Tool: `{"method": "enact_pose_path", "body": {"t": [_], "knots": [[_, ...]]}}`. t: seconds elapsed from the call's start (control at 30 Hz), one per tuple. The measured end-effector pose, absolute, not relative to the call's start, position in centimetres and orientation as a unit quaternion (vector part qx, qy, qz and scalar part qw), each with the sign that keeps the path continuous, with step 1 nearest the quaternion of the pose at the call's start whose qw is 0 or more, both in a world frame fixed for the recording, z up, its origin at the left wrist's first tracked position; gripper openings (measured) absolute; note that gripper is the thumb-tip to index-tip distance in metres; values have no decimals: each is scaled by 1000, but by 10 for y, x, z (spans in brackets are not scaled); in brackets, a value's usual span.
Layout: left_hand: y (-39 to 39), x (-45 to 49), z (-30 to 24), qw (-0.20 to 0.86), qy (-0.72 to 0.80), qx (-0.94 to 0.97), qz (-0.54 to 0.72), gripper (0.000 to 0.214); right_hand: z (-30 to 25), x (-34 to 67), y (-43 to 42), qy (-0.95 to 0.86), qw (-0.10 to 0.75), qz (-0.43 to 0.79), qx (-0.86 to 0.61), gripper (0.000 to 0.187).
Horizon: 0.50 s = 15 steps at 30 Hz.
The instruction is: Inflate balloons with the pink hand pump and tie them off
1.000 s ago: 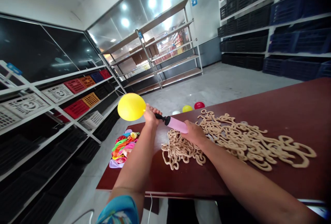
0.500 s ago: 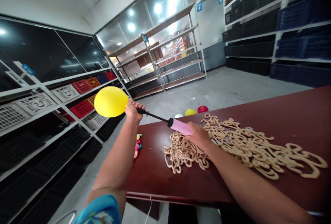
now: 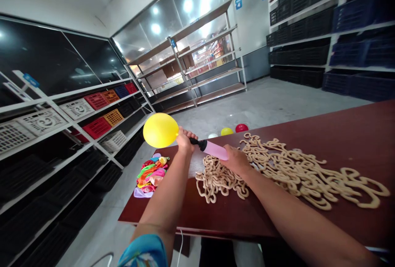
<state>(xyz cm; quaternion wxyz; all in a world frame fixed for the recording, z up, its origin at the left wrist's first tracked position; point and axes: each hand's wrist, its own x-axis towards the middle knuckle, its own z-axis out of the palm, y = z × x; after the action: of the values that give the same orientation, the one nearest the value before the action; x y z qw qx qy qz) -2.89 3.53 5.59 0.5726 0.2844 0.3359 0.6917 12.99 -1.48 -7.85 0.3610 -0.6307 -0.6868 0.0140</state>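
Many limp balloons (image 3: 158, 172): heaped at the left end of the table (image 3: 348, 135), close to its edge; a stray bump could tip some off. Thin, wrinkled rubber, mixed colours.
Yellow balloon (image 3: 160, 130): in the air above the heap, neck at the left hand. Risks, my judgement: bursting from overfilling; slipping free if the pinch slackens. Taut, smooth, egg-shaped skin.
Left hand (image 3: 186, 140): fingers curled closed about the balloon's neck and the pump's black end; seating of neck on nozzle hidden.
Pink pump (image 3: 216, 150): slants between both hands; a crooked pull might loosen the balloon. Smooth tube, probably plastic, black collar.
Three round balloons (image 3: 226, 131): white, yellow, red; beyond the table's far edge, partly hidden.
Right hand (image 3: 236, 161): wrapped round the pink barrel, no gap visible.
Tan loops (image 3: 290, 170): tangled, matt, ropey strands; could snag if the right hand dips.
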Motion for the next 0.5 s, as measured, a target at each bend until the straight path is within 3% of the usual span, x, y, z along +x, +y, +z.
{"method": "enact_pose_path", "body": {"t": [0.2, 0.5], "knots": [[28, -30, 51, 569, 322, 289, 700, 48, -73, 128, -19, -695, 355, -1, -625, 31], [32, -103, 117, 521, 318, 281, 740, 38, -66, 132, -22, -702, 364, 7, -612, 31]]}}
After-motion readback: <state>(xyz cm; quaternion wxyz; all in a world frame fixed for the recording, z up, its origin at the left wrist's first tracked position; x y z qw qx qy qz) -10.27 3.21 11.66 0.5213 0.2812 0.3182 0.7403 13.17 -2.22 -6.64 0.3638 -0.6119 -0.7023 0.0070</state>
